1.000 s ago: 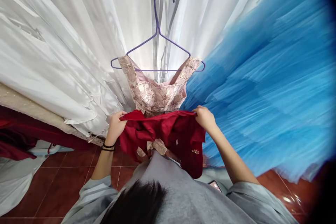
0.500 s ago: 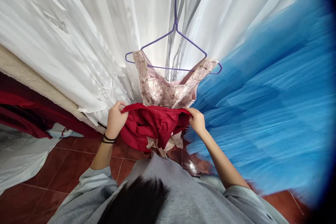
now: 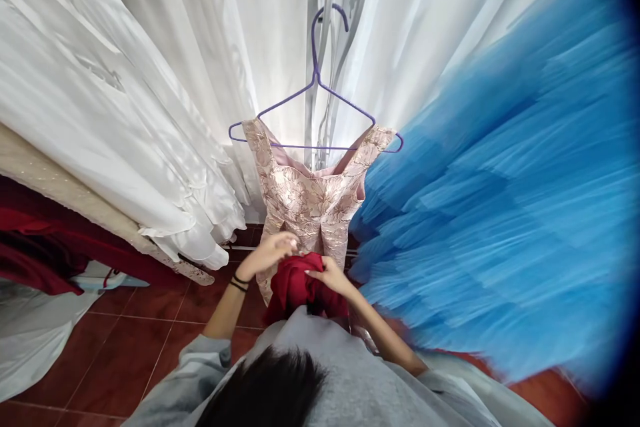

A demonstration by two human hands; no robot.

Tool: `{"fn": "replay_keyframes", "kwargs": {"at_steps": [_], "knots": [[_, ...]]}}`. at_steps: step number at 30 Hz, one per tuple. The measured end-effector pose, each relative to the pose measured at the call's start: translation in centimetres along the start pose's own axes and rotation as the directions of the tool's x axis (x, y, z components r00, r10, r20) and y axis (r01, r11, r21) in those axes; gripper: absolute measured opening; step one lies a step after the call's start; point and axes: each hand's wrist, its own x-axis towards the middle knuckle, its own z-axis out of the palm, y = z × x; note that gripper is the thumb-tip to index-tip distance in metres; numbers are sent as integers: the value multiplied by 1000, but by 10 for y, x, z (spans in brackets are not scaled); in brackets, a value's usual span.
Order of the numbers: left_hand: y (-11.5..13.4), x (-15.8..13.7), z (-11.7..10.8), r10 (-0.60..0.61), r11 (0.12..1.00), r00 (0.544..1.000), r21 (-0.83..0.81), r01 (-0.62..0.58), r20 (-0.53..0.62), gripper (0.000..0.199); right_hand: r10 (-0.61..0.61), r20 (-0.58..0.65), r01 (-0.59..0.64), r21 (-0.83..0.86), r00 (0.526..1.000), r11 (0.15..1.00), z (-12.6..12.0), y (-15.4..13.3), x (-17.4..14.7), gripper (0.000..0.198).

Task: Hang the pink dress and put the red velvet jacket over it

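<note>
In front of my chest, a deep red cloth garment (image 3: 295,283) hangs bunched and folded together. My right hand (image 3: 333,277) pinches its upper right side between thumb and fingers. Just above the garment's top left, my left hand (image 3: 273,252) has its fingers stretched out, slightly blurred, with no cloth visible in them. Behind both hands a pale pink dress (image 3: 310,197) with a metallic floral pattern hangs by its wide straps from a purple hanger (image 3: 316,77). The lower part of the dress is partly hidden by the red garment and my hands.
White drapery (image 3: 165,93) hangs at the left and back. A large blue tulle skirt (image 3: 500,213) fills the right side. Dark red fabric (image 3: 30,240) lies at the far left, beside a beige sparkly strip (image 3: 75,177). The floor (image 3: 135,340) is reddish tile.
The red garment was stretched wide between both hands by its top edge. Now it is gathered narrow and lower, the hands have come together, and my left hand has let go.
</note>
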Motion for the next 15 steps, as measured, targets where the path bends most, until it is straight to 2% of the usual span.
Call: {"fn": "replay_keyframes", "kwargs": {"at_steps": [1, 2, 4, 5, 6, 8, 10, 13, 15], "knots": [[-5, 11, -22, 17, 1000, 994, -22, -19, -110, 58, 11, -30, -9, 53, 1000, 999, -14, -3, -6, 26], [-10, 23, -45, 45, 999, 964, -16, -51, -263, 76, 21, -67, -15, 89, 997, 996, -31, -7, -13, 26], [-18, 54, -84, 118, 992, 864, 16, -126, -490, 107, 46, -170, -28, 109, 984, 994, -65, -16, -29, 25], [-20, 72, -98, 157, 985, 822, 24, -172, -547, 118, 58, -233, -33, 106, 971, 994, -83, -21, -37, 25], [-19, 89, -109, 191, 976, 804, 22, -217, -563, 125, 64, -298, -36, 99, 952, 994, -100, -27, -44, 25], [-12, 119, -119, 231, 958, 831, -29, -284, -506, 132, 61, -429, -24, 91, 901, 996, -133, -40, -55, 26], [1, 136, -118, 220, 950, 903, -127, -284, -370, 124, 42, -552, 16, 99, 833, 995, -163, -56, -63, 28], [19, 134, -105, 150, 958, 984, -232, -169, -100, 86, -6, -683, 127, 128, 731, 984, -204, -79, -64, 28], [24, 120, -94, 115, 966, 991, -239, -97, 62, 59, -58, -726, 198, 108, 685, 974, -230, -92, -56, 28]]}}
